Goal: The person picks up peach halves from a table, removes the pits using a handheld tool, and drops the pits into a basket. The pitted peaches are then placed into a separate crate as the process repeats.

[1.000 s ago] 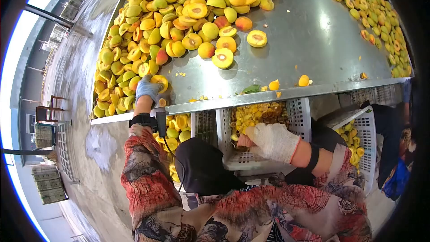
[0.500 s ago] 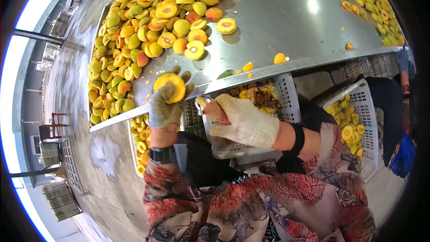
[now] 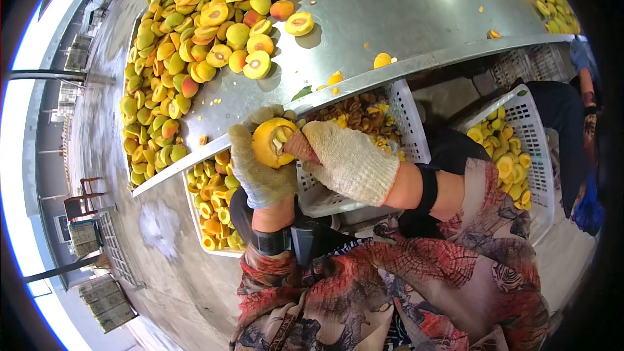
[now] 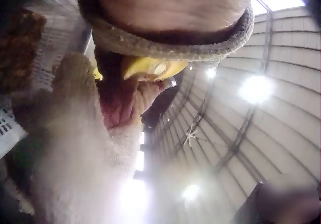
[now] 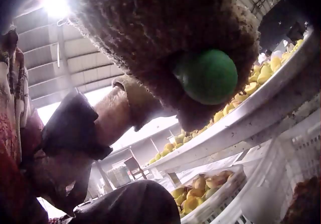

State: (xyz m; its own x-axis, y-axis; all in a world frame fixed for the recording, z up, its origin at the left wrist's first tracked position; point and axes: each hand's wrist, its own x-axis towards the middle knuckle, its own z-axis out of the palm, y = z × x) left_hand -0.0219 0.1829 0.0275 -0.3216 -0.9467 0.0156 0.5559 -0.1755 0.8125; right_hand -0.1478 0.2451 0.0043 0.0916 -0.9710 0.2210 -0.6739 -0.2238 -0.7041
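Observation:
In the head view my gloved left hand (image 3: 261, 185) holds a yellow peach half (image 3: 265, 145), its cut face turned toward my right hand. The right hand (image 3: 354, 164), in a white knit glove with bare thumb showing, grips a pitting tool whose metal loop (image 3: 281, 136) lies against the middle of the cut face. A rounded green handle end (image 5: 209, 77) sticks out of the right glove in the right wrist view. From the left wrist, part of the peach half (image 4: 153, 68) shows below the glove cuff; most of the tool is hidden in the fist.
A steel table (image 3: 364, 19) carries a heap of halved peaches (image 3: 188, 45); its raised edge (image 3: 429, 65) runs just beyond my hands. Below stand a crate of pits and scraps (image 3: 411, 123), a crate of peach halves (image 3: 214, 211) at left and another crate (image 3: 538, 143) at right, beside another person (image 3: 562, 123).
My left hand has taken a peach half from the heap's edge and brought it back to the right hand. The right hand has raised the tool from over the scrap crate onto the fruit.

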